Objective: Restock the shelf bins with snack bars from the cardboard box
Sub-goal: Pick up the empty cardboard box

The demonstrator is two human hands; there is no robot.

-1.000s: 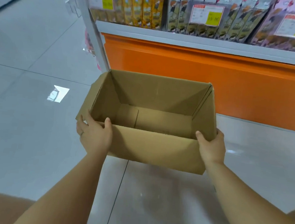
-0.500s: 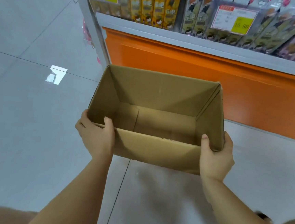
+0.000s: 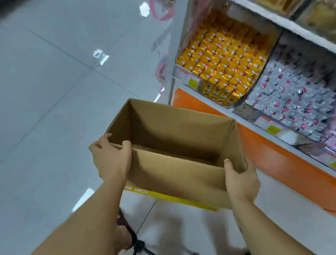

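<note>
**Open box held at both near corners, beside the shelf**

Pale grey floor tiles (image 3: 43, 100) spread out left of the left hand (image 3: 109, 159) and below both arms. Beyond and to the right of the right hand (image 3: 241, 180) stands a shelf with an orange base (image 3: 281, 165). One of its bins holds yellow snack packs (image 3: 225, 61) and the next holds silver ones (image 3: 295, 98).

The cardboard box (image 3: 175, 176) hangs between the hands, open top up and off the floor. Each hand grips a near corner, with the thumb hooked over the near rim and the fingers curled round the side wall.
</note>
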